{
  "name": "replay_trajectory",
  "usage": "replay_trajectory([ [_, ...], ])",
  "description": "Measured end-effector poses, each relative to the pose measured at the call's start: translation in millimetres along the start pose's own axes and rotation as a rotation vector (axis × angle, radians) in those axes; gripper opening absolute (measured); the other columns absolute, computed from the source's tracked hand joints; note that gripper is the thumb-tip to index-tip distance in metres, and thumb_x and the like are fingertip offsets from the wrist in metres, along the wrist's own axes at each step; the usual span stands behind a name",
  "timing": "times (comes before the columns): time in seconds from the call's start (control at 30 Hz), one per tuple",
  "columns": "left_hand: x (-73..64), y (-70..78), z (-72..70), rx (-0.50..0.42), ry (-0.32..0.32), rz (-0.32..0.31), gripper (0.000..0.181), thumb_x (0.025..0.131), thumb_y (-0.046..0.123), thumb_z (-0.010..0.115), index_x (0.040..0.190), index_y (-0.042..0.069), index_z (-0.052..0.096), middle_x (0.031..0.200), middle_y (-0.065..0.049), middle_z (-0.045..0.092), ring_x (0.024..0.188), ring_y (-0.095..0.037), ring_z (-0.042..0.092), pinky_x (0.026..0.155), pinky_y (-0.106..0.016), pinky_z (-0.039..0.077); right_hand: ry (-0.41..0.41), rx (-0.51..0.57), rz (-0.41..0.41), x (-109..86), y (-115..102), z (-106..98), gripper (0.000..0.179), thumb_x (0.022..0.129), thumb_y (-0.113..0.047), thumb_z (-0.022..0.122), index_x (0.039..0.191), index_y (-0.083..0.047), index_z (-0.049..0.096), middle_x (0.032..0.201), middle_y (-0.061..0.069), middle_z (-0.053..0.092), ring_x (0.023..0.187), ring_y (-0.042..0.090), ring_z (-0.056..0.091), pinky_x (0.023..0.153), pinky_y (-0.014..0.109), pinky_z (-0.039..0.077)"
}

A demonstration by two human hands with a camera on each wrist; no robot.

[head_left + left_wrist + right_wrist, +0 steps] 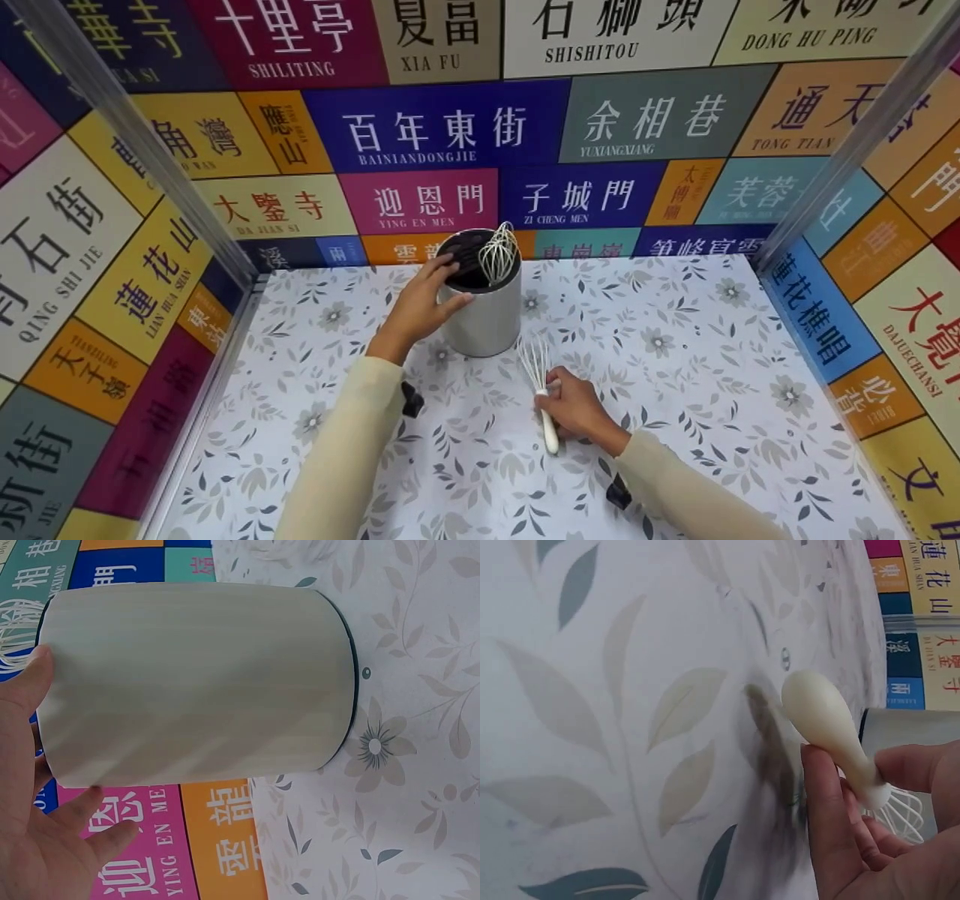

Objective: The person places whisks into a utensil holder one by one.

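A light grey cylindrical utensil holder (484, 322) stands upright on the table, its opening dark inside. My left hand (420, 304) holds it at the left of its rim, thumb on the front; the left wrist view shows the holder's smooth side (195, 682) beside the fingers. Inside the holder a wire whisk (498, 255) leans to the right, wires up. My right hand (576, 405) pinches a second whisk (550, 431) near the top of its cream handle (821, 712). Its wires point up toward the holder's base, and its rounded handle end casts a shadow on the tabletop.
A white leaf-and-flower patterned cloth (660, 435) covers the table. Panels of coloured tiles with printed lettering (435, 127) rise behind and at both sides. Clear corner strips (180, 165) run along the panel edges at left and right.
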State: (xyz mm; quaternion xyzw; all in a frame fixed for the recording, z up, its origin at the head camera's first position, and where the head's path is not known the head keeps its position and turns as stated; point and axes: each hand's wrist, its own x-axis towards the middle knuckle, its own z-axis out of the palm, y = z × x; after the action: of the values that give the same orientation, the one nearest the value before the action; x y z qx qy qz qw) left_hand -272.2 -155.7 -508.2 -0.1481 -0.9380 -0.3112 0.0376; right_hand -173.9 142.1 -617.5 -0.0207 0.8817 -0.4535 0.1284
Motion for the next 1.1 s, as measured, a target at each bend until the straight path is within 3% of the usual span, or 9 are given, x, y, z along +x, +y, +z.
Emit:
replay_trajectory([
  [0.23,-0.8,-0.6,0.0,-0.01,0.006,0.011,0.068,0.095,0.051,0.068,0.15,0.013,0.052,0.164,-0.001,0.037,0.15,-0.027,0.039,0.125,-0.047,0.031,0.054,0.123,-0.056,-4.2,-23,-5,0.031,0.093,-0.021,0.074,0.12,-0.014,0.059,0.088,0.005,0.067,0.064,0.022,0.067,0.051,0.042,0.06],
  [0.5,-0.3,-1.1,-0.5,-0.003,0.006,0.016,0.068,0.095,0.051,0.067,0.15,0.013,0.052,0.164,-0.002,0.037,0.15,-0.026,0.038,0.125,-0.046,0.031,0.117,0.229,-0.139,-0.7,-62,-17,0.036,0.095,-0.025,0.072,0.126,-0.021,0.056,0.099,0.006,0.069,0.077,0.019,0.07,0.06,0.048,0.063],
  [0.73,-0.1,-0.8,0.0,0.004,0.014,0.02,0.069,0.096,0.053,0.066,0.15,0.013,0.052,0.164,-0.002,0.037,0.149,-0.027,0.04,0.124,-0.046,0.032,0.157,0.27,-0.275,8.5,-101,-26,0.037,0.096,-0.027,0.071,0.127,-0.017,0.055,0.099,0.004,0.072,0.083,0.019,0.073,0.061,0.04,0.064],
  [1.1,-0.3,-2.2,1.1,0.012,0.035,0.051,0.067,0.096,0.049,0.068,0.149,0.01,0.053,0.163,-0.004,0.039,0.147,-0.028,0.044,0.123,-0.046,0.035,0.332,0.197,-0.468,29.9,-168,-35,0.033,0.094,-0.026,0.072,0.121,-0.014,0.058,0.096,0.001,0.075,0.084,0.015,0.074,0.065,0.027,0.062],
])
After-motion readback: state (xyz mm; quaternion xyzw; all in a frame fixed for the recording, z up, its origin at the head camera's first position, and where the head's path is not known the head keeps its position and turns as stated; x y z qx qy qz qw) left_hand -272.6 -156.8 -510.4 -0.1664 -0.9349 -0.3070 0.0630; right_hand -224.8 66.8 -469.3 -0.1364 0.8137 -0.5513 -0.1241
